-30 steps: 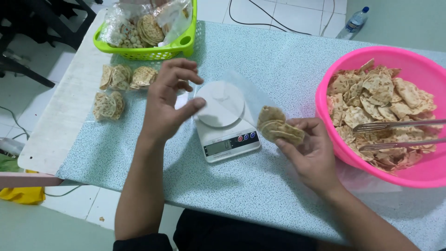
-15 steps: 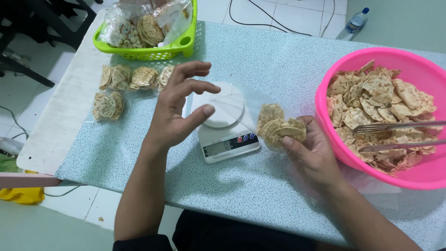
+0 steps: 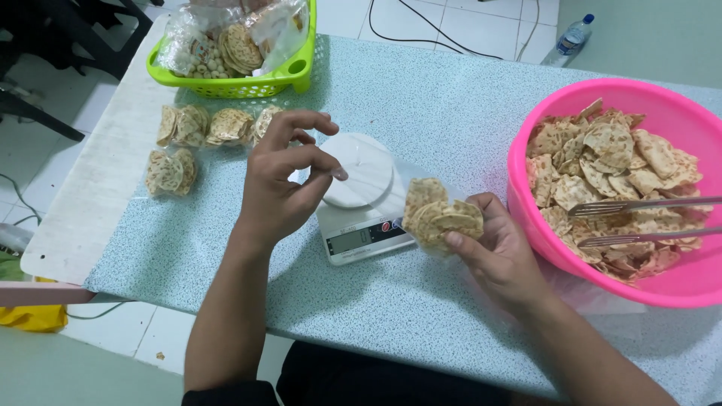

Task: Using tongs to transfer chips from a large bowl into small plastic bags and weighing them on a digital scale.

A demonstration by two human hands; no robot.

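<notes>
A small clear plastic bag of round, browned flat crackers (image 3: 440,218) is being gripped by the right hand (image 3: 502,256), with the thumb pressed across the front of the bag and the fingers curled behind it. The bag is being held just above the speckled pale-blue tabletop (image 3: 451,98), right beside the small white digital kitchen scale (image 3: 361,197), at its right edge. The left hand (image 3: 282,184) is being held empty over the left side of the scale, its fingers spread apart and loosely bent, with the fingertips close to the round white weighing plate; whether the plate is being touched cannot be told.

To the right, a large round pink plastic basin (image 3: 669,101) is being used to hold a heap of the same loose crackers, and a pair of thin metal tongs (image 3: 639,218) is lying across its rim, pointing inward. Five filled clear bags of crackers (image 3: 199,139) are lying flat on the table to the left of the scale, three in a row and one nearer the table's edge. Behind them, a lime-green perforated plastic basket (image 3: 297,71) is holding further packed snack bags. On the tiled floor beyond the table, a clear plastic water bottle with a blue cap (image 3: 569,39) is lying near black cables.
</notes>
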